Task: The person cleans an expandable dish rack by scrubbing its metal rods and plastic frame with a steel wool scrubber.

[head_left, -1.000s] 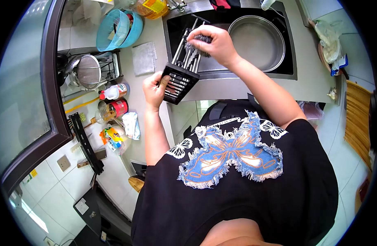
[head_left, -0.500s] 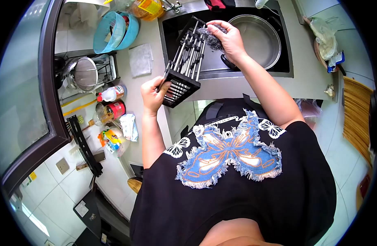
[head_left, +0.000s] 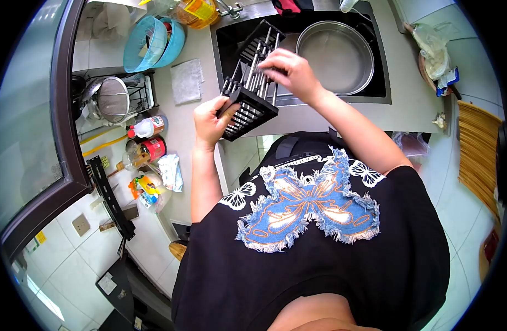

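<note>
A rack with black slatted ends and several shiny metal rods (head_left: 253, 113) is held tilted over the front of the sink. My left hand (head_left: 209, 122) grips its near black end, thumb on the slats. My right hand (head_left: 291, 74) is at the rods on the rack's right side, its fingers curled and a little blurred. The dark steel wool scrubber seen in it earlier is hidden now, behind the fingers or between the rods. A round metal pot (head_left: 336, 58) stands in the dark sink (head_left: 381, 83) just beyond my right hand.
A grey cloth (head_left: 187, 81) lies on the counter left of the sink. Blue baskets (head_left: 137, 52) and an orange-yellow bottle (head_left: 197, 12) stand behind it. Jars (head_left: 153, 148), a strainer (head_left: 113, 99) and packets line the left side. A plastic bag (head_left: 436, 55) hangs at right.
My right hand has moved left and down from the rack's far end to the middle of its rods. The steel wool has gone out of sight. The rack has shifted slightly right.
</note>
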The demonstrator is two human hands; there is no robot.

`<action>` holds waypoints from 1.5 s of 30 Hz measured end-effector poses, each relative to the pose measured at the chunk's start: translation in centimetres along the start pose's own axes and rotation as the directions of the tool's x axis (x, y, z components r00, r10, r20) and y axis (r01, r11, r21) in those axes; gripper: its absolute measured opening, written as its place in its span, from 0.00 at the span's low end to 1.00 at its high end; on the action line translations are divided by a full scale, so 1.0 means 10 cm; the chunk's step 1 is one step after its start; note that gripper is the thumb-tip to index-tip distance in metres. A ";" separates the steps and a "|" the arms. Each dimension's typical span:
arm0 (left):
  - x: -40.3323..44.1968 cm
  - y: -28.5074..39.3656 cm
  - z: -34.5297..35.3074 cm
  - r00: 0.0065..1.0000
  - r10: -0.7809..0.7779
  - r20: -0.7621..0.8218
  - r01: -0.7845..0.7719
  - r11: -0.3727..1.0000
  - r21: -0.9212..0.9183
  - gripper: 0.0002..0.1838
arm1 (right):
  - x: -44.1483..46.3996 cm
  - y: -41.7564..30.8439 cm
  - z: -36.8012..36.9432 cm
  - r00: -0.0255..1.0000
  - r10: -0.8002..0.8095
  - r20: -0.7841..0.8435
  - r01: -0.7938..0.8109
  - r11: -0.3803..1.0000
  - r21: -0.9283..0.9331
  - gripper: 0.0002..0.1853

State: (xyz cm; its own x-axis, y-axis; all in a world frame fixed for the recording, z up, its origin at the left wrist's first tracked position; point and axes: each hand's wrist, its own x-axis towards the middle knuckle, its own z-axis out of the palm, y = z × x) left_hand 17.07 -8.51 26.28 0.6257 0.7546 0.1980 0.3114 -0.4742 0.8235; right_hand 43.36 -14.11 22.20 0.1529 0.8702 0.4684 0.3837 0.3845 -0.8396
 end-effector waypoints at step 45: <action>0.03 -0.12 0.04 0.987 0.147 -0.072 -0.123 0.956 0.267 0.13 | 0.13 -0.31 0.03 0.993 0.014 0.120 -0.014 1.000 -0.005 0.07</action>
State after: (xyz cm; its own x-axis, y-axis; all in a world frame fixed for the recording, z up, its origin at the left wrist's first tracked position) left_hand 17.16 -7.94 25.15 0.6116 0.7073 0.3546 0.4113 -0.6671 0.6211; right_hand 42.09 -14.13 25.35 0.0477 0.9064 0.4197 0.3856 0.3709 -0.8448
